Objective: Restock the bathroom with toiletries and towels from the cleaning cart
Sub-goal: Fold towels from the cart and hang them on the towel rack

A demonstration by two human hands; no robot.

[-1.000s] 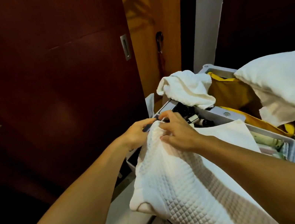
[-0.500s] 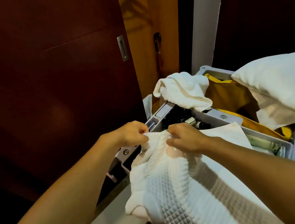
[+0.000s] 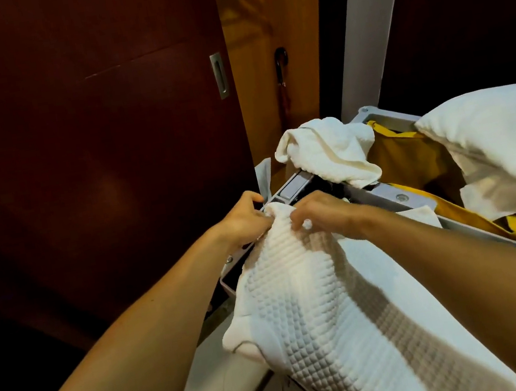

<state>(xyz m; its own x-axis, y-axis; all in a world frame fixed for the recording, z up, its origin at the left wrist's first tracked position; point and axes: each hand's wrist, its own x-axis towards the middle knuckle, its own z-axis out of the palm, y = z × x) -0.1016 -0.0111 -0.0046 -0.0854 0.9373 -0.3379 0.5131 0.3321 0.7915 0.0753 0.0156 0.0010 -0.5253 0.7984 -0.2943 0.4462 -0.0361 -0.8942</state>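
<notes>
A white waffle-textured towel (image 3: 309, 306) drapes from its bunched top edge down over my right forearm. My left hand (image 3: 243, 220) and my right hand (image 3: 324, 215) both pinch that top edge, close together, above the near corner of the grey cleaning cart (image 3: 397, 199). A crumpled white towel (image 3: 328, 153) lies on the cart's far rim. A white pillow (image 3: 507, 140) rests on the yellow laundry bag (image 3: 415, 162) at the right. Small dark bottles in the cart's tray are mostly hidden behind my hands.
A dark red sliding door (image 3: 86, 138) with a metal recessed handle (image 3: 220, 75) fills the left. An umbrella (image 3: 281, 75) hangs on the orange wall behind the cart. A white post (image 3: 367, 23) rises at the back. Pale floor tile (image 3: 214, 390) shows below.
Both hands have kept their grip on the towel's top edge and shifted slightly; the towel hangs a little more gathered. The view has drifted a bit.
</notes>
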